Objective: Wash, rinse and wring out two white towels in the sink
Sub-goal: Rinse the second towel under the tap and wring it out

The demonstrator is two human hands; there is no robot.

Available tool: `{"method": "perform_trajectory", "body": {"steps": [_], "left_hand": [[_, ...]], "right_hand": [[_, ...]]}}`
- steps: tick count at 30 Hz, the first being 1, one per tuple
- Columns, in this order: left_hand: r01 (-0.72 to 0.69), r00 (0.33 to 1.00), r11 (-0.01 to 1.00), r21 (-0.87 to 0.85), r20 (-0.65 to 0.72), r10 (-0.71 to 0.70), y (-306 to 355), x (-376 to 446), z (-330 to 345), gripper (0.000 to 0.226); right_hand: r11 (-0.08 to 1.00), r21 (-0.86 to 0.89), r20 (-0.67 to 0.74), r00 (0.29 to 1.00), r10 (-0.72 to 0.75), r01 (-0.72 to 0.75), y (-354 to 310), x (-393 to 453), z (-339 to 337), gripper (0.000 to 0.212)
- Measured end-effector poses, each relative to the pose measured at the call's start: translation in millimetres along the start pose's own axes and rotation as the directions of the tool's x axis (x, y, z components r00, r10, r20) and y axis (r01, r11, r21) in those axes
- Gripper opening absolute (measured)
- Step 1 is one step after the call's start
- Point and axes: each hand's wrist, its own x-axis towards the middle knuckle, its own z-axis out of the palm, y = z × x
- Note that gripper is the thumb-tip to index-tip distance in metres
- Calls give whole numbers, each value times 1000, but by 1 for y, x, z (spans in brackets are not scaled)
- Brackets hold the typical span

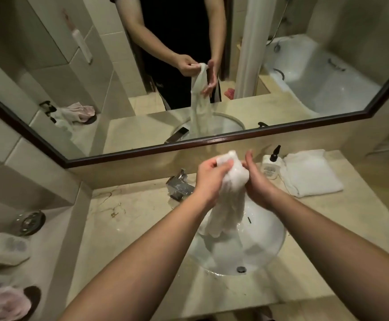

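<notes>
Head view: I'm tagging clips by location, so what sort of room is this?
A bathroom, likely a hotel's: a round sink set in a stone counter, a wide wall mirror and a bathtub reflected in it.

The sink [269, 246] sits in the desk [142, 228]; faucet [180, 185] behind-left, soap bottle [272, 162] and folded towel [311, 172] behind-right.

White towel [228, 198], white sink [269, 246], beige veined counter [128, 218], black-capped bottle [271, 163].
</notes>
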Motion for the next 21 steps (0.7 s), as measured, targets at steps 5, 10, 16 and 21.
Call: {"method": "perform_trajectory", "body": {"steps": [5,10,16,21], "left_hand": [[4,988,961,-276,-146,-46,44,11,18,8],[-33,955,877,-479,-273,-113,70,24,26,16],[-66,859,846,-529,-462,-222,67,59,-6,30],[93,888,883,-461,-363,-283,19,67,-30,19]], "right_hand": [[996,25,-5,996,87,-87,39,9,-2,73],[941,-254,-39,975,220,-222,46,17,-16,93],[883,-437,54,974,218,-173,40,18,-38,95],[882,-459,119,976,184,-110,52,19,-47,34]]}}
